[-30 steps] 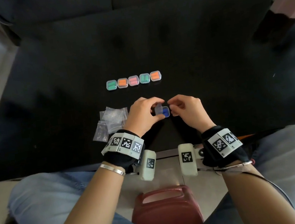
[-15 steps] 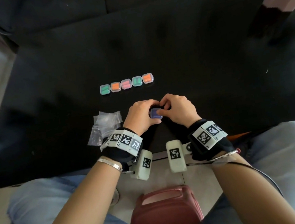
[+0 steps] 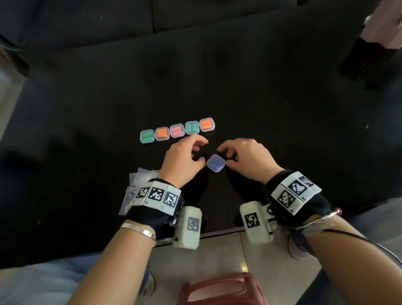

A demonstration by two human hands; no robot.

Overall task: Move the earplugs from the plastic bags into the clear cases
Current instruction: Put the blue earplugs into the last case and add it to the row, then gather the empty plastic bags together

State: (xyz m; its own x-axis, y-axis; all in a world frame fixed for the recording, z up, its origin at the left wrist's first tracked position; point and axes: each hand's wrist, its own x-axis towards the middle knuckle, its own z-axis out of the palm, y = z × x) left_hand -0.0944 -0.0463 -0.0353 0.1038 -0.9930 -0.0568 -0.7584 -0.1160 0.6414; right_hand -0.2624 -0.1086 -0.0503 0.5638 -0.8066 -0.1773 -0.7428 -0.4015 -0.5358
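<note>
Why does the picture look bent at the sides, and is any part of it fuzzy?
Head view: the wide-angle lens bows the dark table edges; the pink object at far right is smeared; the row of cases and the blue case are soft but readable; light is dim, without glare.

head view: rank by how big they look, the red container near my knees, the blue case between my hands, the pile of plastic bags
1. red container, though nearest the camera
2. pile of plastic bags, partly hidden by the left wrist
3. blue case

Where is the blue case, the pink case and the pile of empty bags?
blue case [image 3: 215,163], head view, middle of its lid.
pink case [image 3: 177,131], head view, middle of its lid.
empty bags [image 3: 139,179], head view, top bag's visible part.
</note>
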